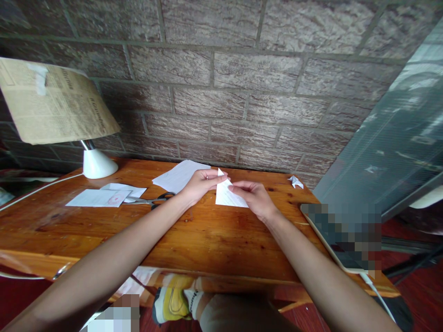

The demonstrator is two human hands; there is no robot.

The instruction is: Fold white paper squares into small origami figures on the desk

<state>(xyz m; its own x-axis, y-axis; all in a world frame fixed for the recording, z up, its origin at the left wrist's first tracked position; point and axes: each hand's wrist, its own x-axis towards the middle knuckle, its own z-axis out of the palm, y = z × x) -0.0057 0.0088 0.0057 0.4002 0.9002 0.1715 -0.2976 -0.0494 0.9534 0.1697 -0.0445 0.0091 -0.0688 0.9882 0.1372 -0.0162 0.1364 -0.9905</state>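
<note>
Between both hands, over the middle of the wooden table (221, 244), is a white sheet of paper (228, 196) folded into a triangle, with faint printed lines on it. My left hand (204, 184) pinches it near its upper tip. On its right side, my right hand (254, 198) grips the edge between thumb and fingers. Left of my hands lie black-handled scissors (162, 199), their blades partly under or against some cut paper pieces (93, 197), one with a red stamp. Behind my left hand rests a stack of white paper sheets (182, 175).
A lamp (98, 165) with a newsprint shade stands at the back left. A small folded paper figure (296, 181) sits at the back right. Near the right edge lies a tablet (332, 240) with a white cable (379, 295). A brick wall (224, 106) rises behind the table.
</note>
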